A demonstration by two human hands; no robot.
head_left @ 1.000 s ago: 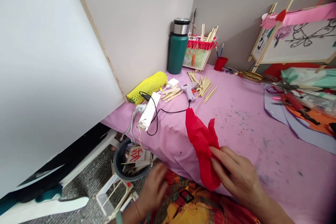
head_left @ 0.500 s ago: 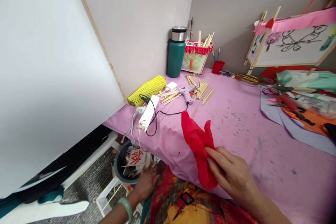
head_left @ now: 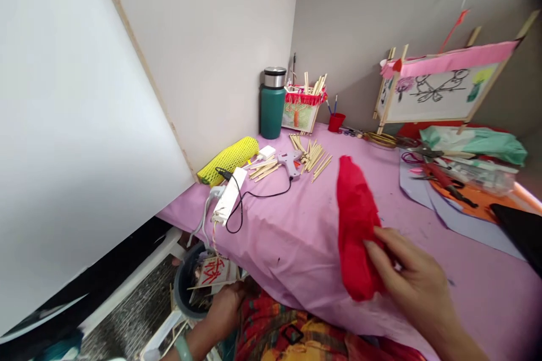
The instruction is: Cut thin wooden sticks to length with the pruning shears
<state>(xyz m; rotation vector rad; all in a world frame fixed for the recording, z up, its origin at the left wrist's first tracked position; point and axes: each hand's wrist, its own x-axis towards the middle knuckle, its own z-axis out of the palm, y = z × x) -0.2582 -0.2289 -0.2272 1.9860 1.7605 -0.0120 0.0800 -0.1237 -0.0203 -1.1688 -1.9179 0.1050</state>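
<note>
A strip of thin, crinkled red material (head_left: 358, 231), either paper or cloth, is pinched between the thumb and fingers of my right hand (head_left: 410, 276). It stands up over the front part of the pink tablecloth (head_left: 305, 237). Down at the left, my left hand (head_left: 226, 304), with a pale green bangle on the wrist, is beside the patterned garment (head_left: 271, 321) on my lap. Its fingertips are hidden by the garment and the table edge, so I cannot see whether they hold anything. The grey bin (head_left: 180, 287) is just left of that hand.
A lilac glue gun (head_left: 290, 164) lies among cut sticks (head_left: 317, 158), its cord running to a white power strip (head_left: 228, 196). Behind stands a green bottle (head_left: 271, 110). On the right are pliers (head_left: 451, 183), a dark flat object (head_left: 519, 234) and a stick frame with drawings (head_left: 440, 90).
My right hand has moved right with the red strip, which now stands more upright and looks flatter. My left hand has shifted slightly left and down. The camera view has turned right.
</note>
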